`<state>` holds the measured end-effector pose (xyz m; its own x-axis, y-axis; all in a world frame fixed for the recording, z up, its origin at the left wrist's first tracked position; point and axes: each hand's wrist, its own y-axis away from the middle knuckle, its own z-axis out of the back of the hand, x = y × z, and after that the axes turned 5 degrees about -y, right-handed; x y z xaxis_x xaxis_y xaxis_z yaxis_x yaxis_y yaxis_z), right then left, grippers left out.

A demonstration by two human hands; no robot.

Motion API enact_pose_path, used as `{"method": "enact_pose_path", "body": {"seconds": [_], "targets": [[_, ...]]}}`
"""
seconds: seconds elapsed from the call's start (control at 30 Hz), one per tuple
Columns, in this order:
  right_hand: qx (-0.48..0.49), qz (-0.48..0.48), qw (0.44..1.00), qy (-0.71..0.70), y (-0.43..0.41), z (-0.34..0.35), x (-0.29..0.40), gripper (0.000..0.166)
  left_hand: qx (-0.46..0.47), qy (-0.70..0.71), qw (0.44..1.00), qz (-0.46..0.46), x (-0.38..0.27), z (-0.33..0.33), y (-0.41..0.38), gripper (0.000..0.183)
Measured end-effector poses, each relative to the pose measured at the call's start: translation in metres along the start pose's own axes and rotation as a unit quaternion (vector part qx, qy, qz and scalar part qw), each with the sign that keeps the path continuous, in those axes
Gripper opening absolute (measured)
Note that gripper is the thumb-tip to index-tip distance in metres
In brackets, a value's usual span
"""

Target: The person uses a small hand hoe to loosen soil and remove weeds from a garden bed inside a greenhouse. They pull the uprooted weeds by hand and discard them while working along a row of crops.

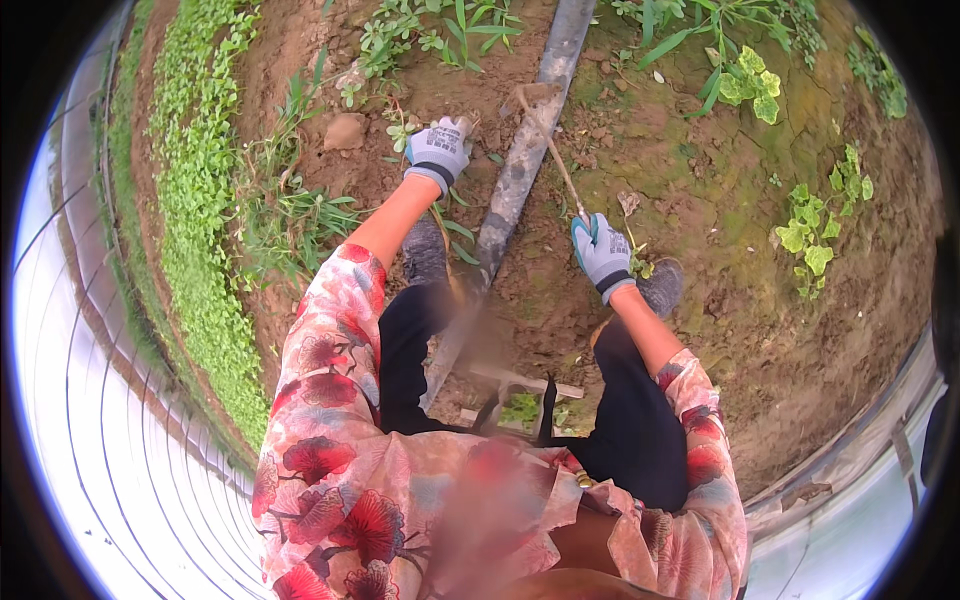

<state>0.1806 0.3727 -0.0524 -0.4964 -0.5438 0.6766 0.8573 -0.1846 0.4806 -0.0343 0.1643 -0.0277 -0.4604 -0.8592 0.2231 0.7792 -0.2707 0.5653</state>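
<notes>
My right hand point(602, 251), in a grey and teal work glove, is closed round the handle of a small hand hoe point(556, 154). The hoe's muddy blade lies over a flat grey irrigation hose point(517, 172) on the soil. My left hand point(442, 150), in a matching glove, is low over the soil left of the hose, beside a small leafy weed point(401, 131). Its fingertips point away from me and are partly hidden, so what they hold cannot be told.
A heap of grassy weeds point(300, 217) and a brown clod point(345, 131) lie at left, before a dense green seedling strip point(195, 247). Yellow-green leafy plants point(810, 229) grow at right. More weeds point(465, 34) stand ahead. My shoes straddle the hose.
</notes>
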Motion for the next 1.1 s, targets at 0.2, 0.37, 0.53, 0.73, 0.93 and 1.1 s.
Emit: {"method": "enact_pose_path", "body": {"seconds": [0.2,0.37,0.53,0.73,0.93,1.1], "targets": [[-0.045,-0.010,0.999,0.013,-0.023,0.014,0.009,0.031,-0.198,-0.091,0.975,-0.038,-0.022,0.015,-0.083,0.027],[-0.032,-0.019,0.999,0.023,-0.034,0.012,0.016,0.032,-0.082,-0.036,0.990,0.113,-0.016,0.037,-0.090,0.029],[-0.005,0.002,1.000,0.011,-0.046,0.011,0.038,0.033,0.007,0.028,0.996,0.088,0.002,0.044,-0.083,0.029],[0.005,0.008,1.000,-0.005,-0.046,0.008,0.043,0.033,0.056,0.036,0.998,0.019,0.020,0.040,-0.061,0.033],[0.014,0.011,1.000,0.010,-0.044,0.005,0.040,0.035,-0.019,-0.060,0.997,-0.032,0.041,0.033,-0.019,0.035],[-0.001,0.018,1.000,0.008,-0.058,0.002,0.061,0.035,-0.187,-0.123,0.966,0.129,0.094,-0.001,-0.034,0.031]]}}
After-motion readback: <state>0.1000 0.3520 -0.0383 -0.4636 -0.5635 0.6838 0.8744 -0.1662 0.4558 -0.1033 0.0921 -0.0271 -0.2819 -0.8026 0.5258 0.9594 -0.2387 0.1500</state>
